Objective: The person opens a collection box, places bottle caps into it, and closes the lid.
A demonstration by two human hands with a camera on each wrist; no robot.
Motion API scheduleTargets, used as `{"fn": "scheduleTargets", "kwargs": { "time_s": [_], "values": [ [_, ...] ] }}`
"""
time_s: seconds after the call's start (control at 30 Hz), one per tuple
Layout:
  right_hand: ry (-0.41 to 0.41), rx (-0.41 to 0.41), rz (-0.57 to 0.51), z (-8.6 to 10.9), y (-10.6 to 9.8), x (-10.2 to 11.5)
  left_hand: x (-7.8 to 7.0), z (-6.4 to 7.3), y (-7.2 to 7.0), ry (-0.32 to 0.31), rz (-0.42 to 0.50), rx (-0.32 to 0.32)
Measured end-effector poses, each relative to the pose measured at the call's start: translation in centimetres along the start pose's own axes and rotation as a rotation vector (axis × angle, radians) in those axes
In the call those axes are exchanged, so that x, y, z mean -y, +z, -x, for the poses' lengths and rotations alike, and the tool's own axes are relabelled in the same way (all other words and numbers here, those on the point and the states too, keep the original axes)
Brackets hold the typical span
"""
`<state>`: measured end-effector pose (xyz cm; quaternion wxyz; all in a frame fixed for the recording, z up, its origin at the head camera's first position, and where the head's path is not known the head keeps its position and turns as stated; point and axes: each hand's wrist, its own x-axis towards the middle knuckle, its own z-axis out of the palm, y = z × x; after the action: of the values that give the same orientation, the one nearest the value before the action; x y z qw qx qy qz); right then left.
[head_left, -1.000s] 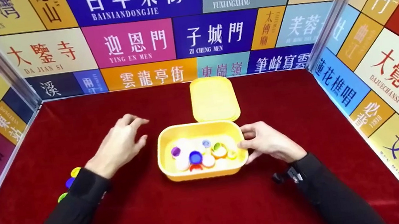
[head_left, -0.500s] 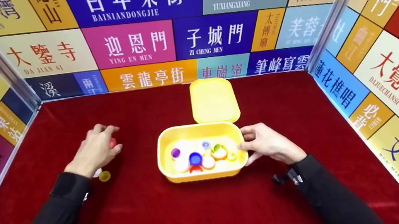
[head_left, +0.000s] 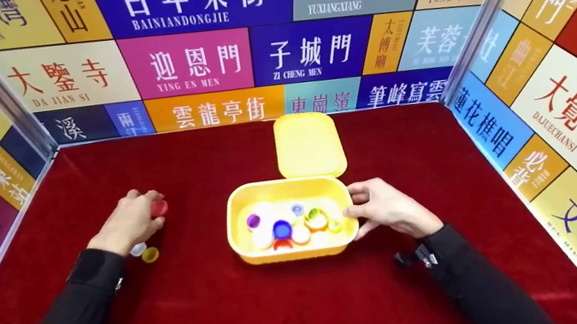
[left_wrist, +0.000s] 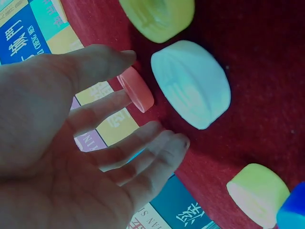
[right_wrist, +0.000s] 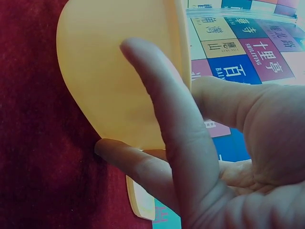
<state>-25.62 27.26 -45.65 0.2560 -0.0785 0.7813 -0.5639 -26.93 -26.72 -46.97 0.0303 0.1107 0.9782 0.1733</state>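
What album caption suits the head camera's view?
Right grip holding a rectangular yellow plastic box of colourful round plastic caps, left grip at a round red plastic cap outside.

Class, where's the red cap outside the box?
In the head view, the red cap is on the left, beside the left hand, beyond the yellow cap.
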Motion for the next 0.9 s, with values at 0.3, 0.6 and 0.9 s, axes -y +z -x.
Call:
{"fn": "scheduleTargets", "kwargs": {
  "time_s": [0.3,0.6,0.9],
  "values": [
    [-0.001,-0.005,0.006,-0.02,0.03,-0.03,-0.26,-0.24,0.25,0.059,0.019,-0.080],
    [-0.001,-0.002,-0.005,-0.01,0.03,-0.10,-0.20,-0.47,0.27,0.101,-0.001,-0.131],
    [0.007,-0.004,-0.001,0.02,-0.16,-0.12,-0.47,-0.53,0.46,0.119,0.009,-0.149]
  ]
}}
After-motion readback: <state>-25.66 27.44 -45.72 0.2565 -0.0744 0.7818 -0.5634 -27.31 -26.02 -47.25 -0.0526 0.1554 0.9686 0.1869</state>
